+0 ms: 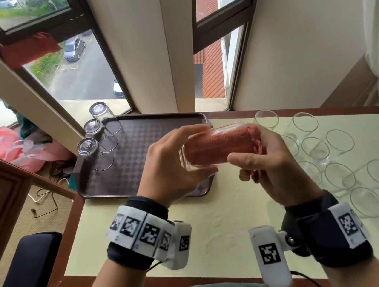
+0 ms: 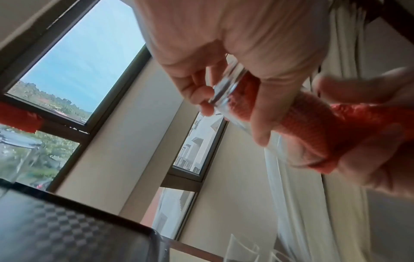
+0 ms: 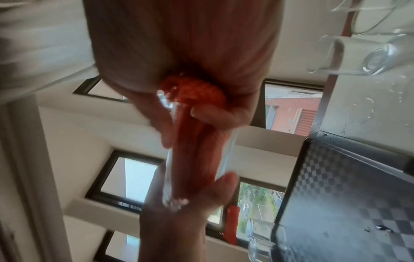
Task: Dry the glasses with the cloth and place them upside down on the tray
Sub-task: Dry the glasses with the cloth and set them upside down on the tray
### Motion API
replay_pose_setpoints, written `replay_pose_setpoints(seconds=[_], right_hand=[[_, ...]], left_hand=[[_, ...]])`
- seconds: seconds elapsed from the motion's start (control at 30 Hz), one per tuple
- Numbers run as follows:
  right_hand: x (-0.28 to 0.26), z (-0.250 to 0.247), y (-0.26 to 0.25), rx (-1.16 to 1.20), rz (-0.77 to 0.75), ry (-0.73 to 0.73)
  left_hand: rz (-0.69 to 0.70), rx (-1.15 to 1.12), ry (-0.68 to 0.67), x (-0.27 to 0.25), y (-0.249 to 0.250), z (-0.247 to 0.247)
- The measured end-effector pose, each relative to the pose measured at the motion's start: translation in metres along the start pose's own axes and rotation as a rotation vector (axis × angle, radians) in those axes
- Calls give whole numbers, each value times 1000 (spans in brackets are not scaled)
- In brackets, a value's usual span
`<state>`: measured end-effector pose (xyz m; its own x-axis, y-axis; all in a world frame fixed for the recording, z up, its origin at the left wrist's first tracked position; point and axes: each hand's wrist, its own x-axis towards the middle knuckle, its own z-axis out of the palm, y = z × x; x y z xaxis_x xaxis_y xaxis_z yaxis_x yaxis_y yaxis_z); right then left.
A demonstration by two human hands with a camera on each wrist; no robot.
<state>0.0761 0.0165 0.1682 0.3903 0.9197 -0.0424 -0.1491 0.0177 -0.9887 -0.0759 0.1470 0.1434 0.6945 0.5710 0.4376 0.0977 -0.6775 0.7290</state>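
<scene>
A clear glass is held on its side above the table's middle, just right of the dark checkered tray. A red cloth is stuffed inside it and sticks out of its mouth. My left hand grips the glass at its base, fingers over the top and thumb below. My right hand grips the bunched cloth at the mouth. In the left wrist view the fingers curl round the glass base. Three glasses stand upside down along the tray's left edge.
Several upright glasses crowd the right part of the cream table, which has a wooden rim. Windows and a wall column stand behind the tray. A dark padded stool sits at lower left, and pink bags lie on the floor.
</scene>
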Motion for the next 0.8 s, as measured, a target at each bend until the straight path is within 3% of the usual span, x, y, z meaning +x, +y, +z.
replay_pose_setpoints(seconds=[0.07, 0.13, 0.17, 0.27, 0.33, 0.4, 0.53, 0.57, 0.63, 0.73, 0.8], right_hand=[[0, 0, 2, 26, 33, 32], [0, 2, 4, 22, -5, 100], [0, 2, 6, 32, -35, 121], [-1, -1, 7, 53, -73, 158], [-3, -1, 7, 17, -78, 129], [-3, 1, 7, -25, -82, 104], [0, 2, 6, -18, 35, 112], [2, 3, 6, -27, 25, 133], [6, 7, 6, -26, -16, 183], [9, 8, 6, 63, -58, 176], [8, 7, 7, 89, -67, 150]], left_hand=[[112, 164, 34, 2, -1, 3], [104, 158, 24, 4, -4, 4], [30, 54, -19, 3, -4, 4], [-457, -610, -234, 4, 7, -1], [-541, -707, -217, 4, 5, -1], [-457, -580, -145, 3, 6, -1], [-62, -102, -53, 1, -2, 6], [-22, -53, -56, 1, -8, 7], [-139, -171, -114, 1, -13, 4], [-480, -597, -212, 1, -5, -2], [-558, -692, -210, 1, -3, -4]])
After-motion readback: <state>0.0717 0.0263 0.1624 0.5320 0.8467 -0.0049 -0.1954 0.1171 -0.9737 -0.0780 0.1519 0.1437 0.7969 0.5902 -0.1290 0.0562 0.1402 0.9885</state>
